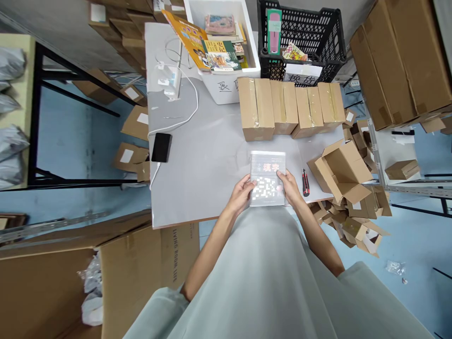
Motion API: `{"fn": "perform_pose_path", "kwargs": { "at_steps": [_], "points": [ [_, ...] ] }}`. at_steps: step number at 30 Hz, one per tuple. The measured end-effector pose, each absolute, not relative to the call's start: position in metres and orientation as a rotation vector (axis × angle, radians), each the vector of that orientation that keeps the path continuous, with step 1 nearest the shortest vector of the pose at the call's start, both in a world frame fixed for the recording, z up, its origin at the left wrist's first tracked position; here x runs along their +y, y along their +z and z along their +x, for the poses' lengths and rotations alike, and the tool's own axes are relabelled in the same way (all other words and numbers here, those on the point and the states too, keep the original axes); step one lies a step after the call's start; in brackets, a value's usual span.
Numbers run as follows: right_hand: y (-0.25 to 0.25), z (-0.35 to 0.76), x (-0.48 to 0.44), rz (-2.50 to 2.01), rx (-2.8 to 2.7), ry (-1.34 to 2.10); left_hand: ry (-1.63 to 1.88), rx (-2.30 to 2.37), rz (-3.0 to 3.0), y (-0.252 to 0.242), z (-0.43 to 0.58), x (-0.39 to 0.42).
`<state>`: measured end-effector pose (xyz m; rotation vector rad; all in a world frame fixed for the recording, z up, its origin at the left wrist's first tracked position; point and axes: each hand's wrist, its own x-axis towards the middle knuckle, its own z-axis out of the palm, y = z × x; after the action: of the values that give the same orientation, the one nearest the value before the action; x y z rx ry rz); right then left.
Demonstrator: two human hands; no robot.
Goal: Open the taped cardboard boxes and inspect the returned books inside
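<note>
Left hand point(242, 194) and right hand point(290, 187) hold grey book point(266, 157) at 9 and 3 o'clock. Keep grip even; mind red-black cutter point(305, 183), 3 o'clock of book.

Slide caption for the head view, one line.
Left hand and right hand hold a grey book at the table, box cutter alongside, four taped cartons beyond.

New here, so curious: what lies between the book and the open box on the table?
The head view shows the right hand on the book, then a utility knife.
</note>
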<state>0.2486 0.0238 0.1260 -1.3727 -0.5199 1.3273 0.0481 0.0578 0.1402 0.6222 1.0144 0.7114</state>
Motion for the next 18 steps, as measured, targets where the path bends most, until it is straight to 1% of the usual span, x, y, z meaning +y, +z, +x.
{"fn": "perform_pose_path", "kwargs": {
  "at_steps": [3,5,8,10,14,18],
  "points": [
    [0.114,0.245,0.024,-1.541,-0.612,1.117,0.78,1.089,0.648,0.138,0.052,0.055],
    [0.111,0.239,0.022,-1.603,-0.685,1.058,0.847,1.111,0.692,0.138,0.057,0.052],
    [0.113,0.225,0.02,-1.539,-0.74,1.196,0.923,1.126,0.827,0.136,0.066,0.044],
    [0.115,0.215,0.022,-1.485,-0.726,1.266,0.911,1.113,0.948,0.133,0.07,0.039],
    [0.119,0.213,0.028,-1.483,-0.603,1.266,0.853,1.069,1.102,0.125,0.071,0.038],
    [0.127,0.225,0.024,-1.374,-0.494,1.344,0.927,1.249,1.1,0.124,0.061,0.049]
  ]
}}
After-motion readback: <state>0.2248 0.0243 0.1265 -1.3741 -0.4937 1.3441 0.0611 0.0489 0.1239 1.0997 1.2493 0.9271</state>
